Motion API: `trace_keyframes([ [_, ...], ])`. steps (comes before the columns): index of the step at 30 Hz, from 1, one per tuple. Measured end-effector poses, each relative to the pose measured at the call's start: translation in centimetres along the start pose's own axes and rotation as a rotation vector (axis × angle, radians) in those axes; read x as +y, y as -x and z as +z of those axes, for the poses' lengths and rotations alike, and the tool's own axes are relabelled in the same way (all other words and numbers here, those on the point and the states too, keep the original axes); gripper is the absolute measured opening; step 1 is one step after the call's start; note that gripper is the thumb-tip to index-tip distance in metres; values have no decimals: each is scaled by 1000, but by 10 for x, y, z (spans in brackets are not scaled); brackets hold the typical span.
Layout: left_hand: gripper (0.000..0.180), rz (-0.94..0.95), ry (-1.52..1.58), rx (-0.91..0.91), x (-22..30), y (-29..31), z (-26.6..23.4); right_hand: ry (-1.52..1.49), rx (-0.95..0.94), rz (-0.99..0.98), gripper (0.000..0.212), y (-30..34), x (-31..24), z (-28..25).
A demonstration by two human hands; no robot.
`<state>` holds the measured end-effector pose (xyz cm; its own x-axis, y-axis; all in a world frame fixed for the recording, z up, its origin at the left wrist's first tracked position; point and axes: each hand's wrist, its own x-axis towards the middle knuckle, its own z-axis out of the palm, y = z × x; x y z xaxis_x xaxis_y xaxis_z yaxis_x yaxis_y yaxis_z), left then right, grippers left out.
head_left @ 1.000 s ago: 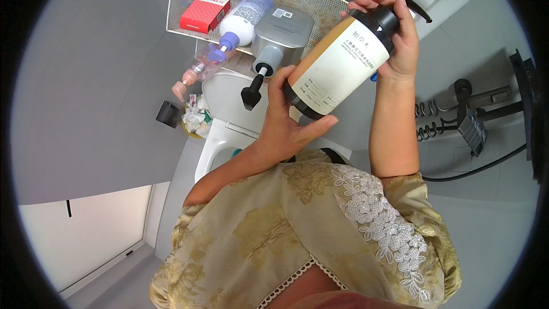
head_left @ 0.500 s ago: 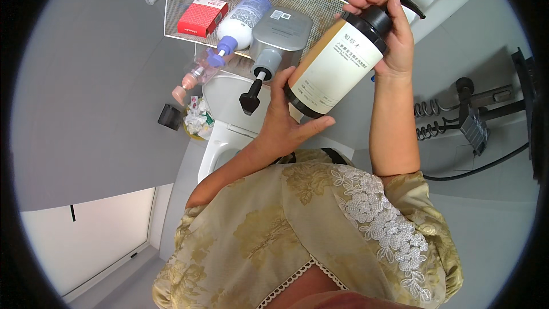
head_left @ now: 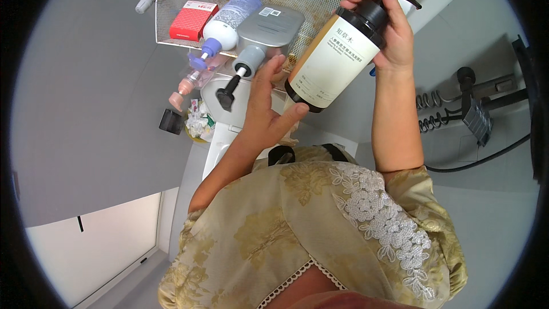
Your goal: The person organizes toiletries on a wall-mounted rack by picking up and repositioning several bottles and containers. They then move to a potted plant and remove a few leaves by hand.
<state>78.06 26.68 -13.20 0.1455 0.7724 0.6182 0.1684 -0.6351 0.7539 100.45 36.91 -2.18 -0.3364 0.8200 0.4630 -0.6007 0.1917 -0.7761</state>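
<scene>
A large amber shampoo bottle [head_left: 337, 60] with a pale label, black cap and black base tilts in front of me, its cap toward the upper right. My right hand [head_left: 394, 31] is wrapped round the cap end, fingers behind and over it. At the base end, my left hand [head_left: 266, 106] has its fingers spread, with the thumb close to the bottle's lower edge; contact there is hard to make out. Beyond my left fingers lies a grey pump bottle [head_left: 271, 26] with a black pump. Next to it are a white and purple pump bottle [head_left: 229, 23] and a red box [head_left: 193, 21].
Those items lie in a white wire-mesh basket [head_left: 166, 14]. Below it are a pink pump bottle [head_left: 186, 86], a toilet [head_left: 220, 114] and a bin full of waste [head_left: 200, 123]. At the right, a wall-mounted black rack with coiled holders [head_left: 474, 109] sticks out.
My left hand has come away from the bottle's base, moving slightly left with its fingers opening. The bottle stays in my right hand, shifted a little up and left. The view has shifted slightly.
</scene>
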Motion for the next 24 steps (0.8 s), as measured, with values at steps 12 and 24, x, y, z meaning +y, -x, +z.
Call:
trace_keyframes([
  [12, 62, -22, 59, 81, -12, -5, -8, -129, 10, 41, 37, 2, -7, -10],
  [24, 60, -34, 81, 48, -12, -4, -15, -119, 9, 10, 36, -3, -9, -6],
])
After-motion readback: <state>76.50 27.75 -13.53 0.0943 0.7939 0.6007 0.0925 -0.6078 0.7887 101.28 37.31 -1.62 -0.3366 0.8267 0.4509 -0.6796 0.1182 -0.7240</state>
